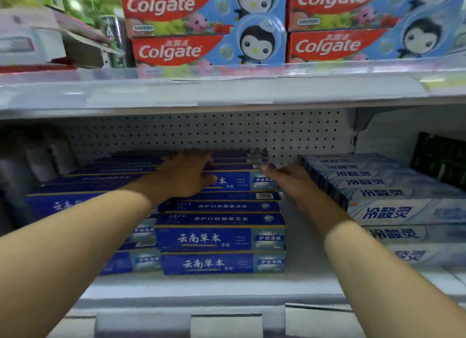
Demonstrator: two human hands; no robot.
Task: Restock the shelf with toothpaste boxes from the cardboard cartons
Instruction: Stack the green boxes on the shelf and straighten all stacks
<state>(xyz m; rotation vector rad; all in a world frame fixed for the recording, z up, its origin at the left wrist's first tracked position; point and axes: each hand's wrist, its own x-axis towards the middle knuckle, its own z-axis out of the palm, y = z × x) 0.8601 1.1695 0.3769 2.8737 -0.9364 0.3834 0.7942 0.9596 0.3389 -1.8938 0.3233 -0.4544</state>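
Observation:
Several dark blue toothpaste boxes (219, 239) lie stacked on the white lower shelf (191, 284). My left hand (185, 175) lies on top of the uppermost blue box (239, 181) at the back of the stack, with its fingers curled over the box's far edge. My right hand (293, 184) touches the right end of that same box, fingers pointing left. Both forearms reach in from the bottom of the view. No cardboard carton is in sight.
Pale blue-and-white toothpaste boxes (383, 194) are stacked right of the blue ones, with a narrow gap between. Red and blue Colgate boxes (204, 27) fill the upper shelf (227, 90). A pegboard back wall (201, 133) closes the lower shelf. Dark packs (441, 158) sit far right.

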